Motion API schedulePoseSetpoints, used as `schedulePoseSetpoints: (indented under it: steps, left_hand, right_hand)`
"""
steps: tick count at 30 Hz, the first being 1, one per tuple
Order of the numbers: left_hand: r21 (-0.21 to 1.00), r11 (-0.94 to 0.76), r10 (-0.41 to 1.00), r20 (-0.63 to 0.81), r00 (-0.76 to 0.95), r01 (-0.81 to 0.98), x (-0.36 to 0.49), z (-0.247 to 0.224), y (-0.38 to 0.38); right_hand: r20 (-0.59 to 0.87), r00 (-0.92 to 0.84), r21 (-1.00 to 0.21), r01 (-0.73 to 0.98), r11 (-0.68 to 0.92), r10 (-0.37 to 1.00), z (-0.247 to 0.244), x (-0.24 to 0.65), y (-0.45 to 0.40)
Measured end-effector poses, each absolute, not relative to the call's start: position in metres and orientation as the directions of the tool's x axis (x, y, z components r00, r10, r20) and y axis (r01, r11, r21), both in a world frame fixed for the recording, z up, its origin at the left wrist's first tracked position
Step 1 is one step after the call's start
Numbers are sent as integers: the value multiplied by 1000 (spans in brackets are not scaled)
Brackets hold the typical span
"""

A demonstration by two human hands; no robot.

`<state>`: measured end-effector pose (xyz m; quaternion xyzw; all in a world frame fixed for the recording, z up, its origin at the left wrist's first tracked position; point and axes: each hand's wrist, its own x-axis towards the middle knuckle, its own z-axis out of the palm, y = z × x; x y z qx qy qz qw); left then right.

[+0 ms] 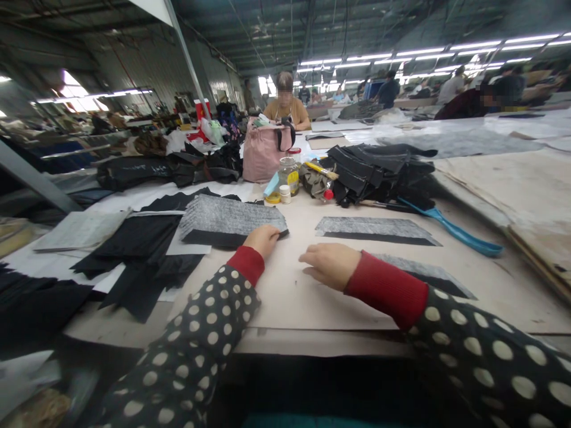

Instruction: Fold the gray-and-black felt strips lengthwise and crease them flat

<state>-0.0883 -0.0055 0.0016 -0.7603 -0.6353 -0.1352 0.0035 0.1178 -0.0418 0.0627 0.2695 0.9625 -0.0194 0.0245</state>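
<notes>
My left hand (264, 239) is closed at the near right corner of a stack of grey and black fabric pieces (232, 217), its fingertips pinching the edge there. Just right of it, my right hand (332, 263) hovers low over the pale table (285, 303), fingers stretched forward and slightly apart, holding nothing. Beyond the right hand lies one flat grey strip with a black edge (375, 228). A second such strip (428, 276) is partly hidden behind my right hand and red cuff.
Black fabric pieces (138, 244) lie at the left. Farther back are a pink bag (263, 151), a glass jar (289, 173), a dark fabric pile (379, 169) and a blue-handled tool (464, 233). A person (297, 113) sits across the table.
</notes>
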Motion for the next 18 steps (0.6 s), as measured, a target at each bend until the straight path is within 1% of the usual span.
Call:
schedulePoseSetpoints:
  steps: [3,7,10,12,16,18]
  left_hand:
    - [218,-225,961,209,180,950,-88,0,-5]
    - [206,-252,954,216,207,946,-85,-1,-7]
    - [189,-269,950,216,227,944,-84,1,-9]
    - [176,-203,964,207,166,963,-85,3,-9]
    - [187,81,971,206,-120,979,-90,8,-6]
    - [203,146,960,209,-188,968,-93,12,-5]
  right_hand:
    - [-61,-827,14,560,829,559,51,96,-24]
    - [-14,-764,56,644,763,645,38,75,-2]
    - [22,-733,63,679,731,679,30,67,6]
    - [35,-724,57,690,722,689,26,65,7]
    - [47,-721,41,693,720,692,19,67,7]
    - [85,-731,40,681,731,677,17,69,6]
